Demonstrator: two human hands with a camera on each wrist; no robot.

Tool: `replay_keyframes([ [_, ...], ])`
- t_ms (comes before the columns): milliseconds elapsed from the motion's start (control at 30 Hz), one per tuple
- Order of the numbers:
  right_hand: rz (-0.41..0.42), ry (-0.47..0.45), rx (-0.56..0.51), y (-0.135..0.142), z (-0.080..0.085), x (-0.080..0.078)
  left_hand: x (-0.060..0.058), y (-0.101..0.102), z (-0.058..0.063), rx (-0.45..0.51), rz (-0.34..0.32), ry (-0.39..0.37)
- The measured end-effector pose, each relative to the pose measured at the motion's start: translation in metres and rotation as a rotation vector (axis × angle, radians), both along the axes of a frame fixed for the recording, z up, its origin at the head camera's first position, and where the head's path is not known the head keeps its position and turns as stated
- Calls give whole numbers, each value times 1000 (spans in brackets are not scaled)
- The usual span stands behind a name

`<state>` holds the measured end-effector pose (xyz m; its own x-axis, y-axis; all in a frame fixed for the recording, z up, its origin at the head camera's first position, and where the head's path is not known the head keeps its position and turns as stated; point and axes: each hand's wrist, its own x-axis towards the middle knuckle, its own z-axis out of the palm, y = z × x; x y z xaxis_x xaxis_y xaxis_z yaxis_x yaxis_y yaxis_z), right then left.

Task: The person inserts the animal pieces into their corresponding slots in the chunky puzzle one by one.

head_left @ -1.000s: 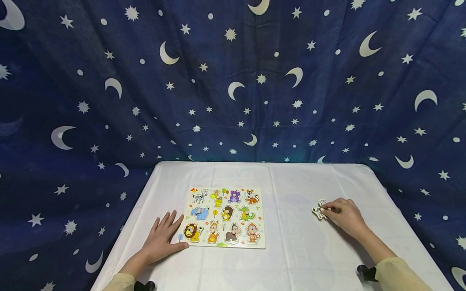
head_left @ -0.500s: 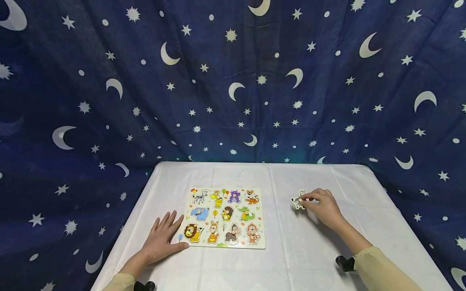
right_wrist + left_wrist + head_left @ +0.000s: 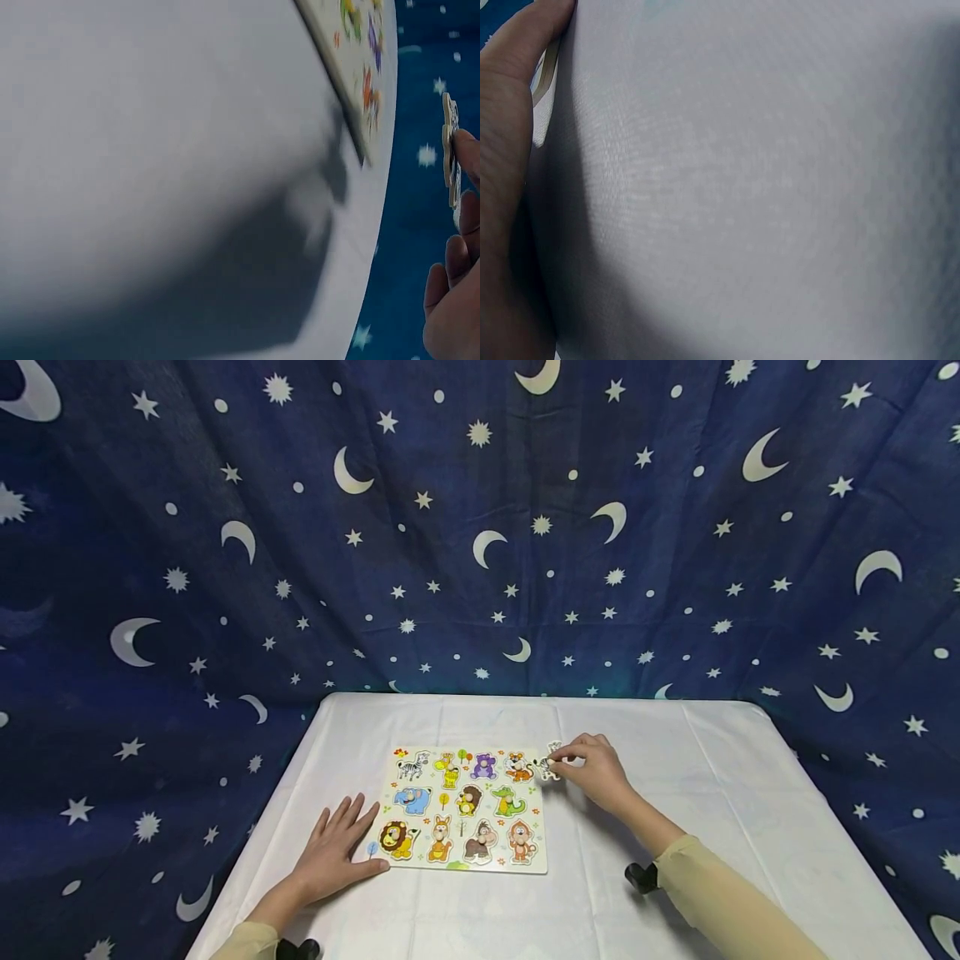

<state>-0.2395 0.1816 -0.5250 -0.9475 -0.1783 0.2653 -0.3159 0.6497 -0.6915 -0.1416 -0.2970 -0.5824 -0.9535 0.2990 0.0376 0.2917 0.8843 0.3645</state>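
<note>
My right hand (image 3: pixel 597 770) pinches a zebra puzzle piece (image 3: pixel 553 749) by its small knob, at the upper right corner of the animal puzzle board (image 3: pixel 542 853). In the right wrist view the zebra piece (image 3: pixel 448 150) is seen nearly edge-on, raised above the white cloth. My left hand (image 3: pixel 333 853) lies with fingers spread on the cloth, its thumb tip touching the board's lower left corner. Several animals fill the board, among them an elephant (image 3: pixel 412 800), a lion (image 3: pixel 395 840) and a tiger (image 3: pixel 517 767). A zebra picture (image 3: pixel 412 766) shows at its upper left.
A white cloth (image 3: pixel 480 914) covers the table. Behind and beside it hangs a dark blue curtain (image 3: pixel 450 552) with moons and stars. Black wrist mounts (image 3: pixel 641 877) stick out below both wrists.
My right hand has carried the zebra piece leftward across the table, from the right side to the board's upper right corner. My left hand and the board have stayed put.
</note>
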Motion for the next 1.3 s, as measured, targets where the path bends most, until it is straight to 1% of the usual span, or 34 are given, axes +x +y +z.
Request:
replay_keyframes([
  [267, 62, -9, 39, -59, 0, -10, 0, 0, 1, 8, 0, -4],
  [433, 113, 10, 43, -88, 1, -15, 0, 0, 2, 10, -1, -7],
  [533, 122, 21, 50, -103, 0, -19, -1, -1, 2, 9, -1, -3],
  [700, 119, 24, 58, -126, -1, -23, -2, -2, 2, 4, 0, -5],
  [867, 123, -6, 44, -149, -3, -23, -2, -3, 0, 3, 0, 0],
  [1000, 115, -30, 68, -166, -7, -23, -2, -4, -1, 12, -3, 8],
  [1300, 72, -9, 130, -194, -11, -26, 0, -2, 0, 23, -14, 17],
])
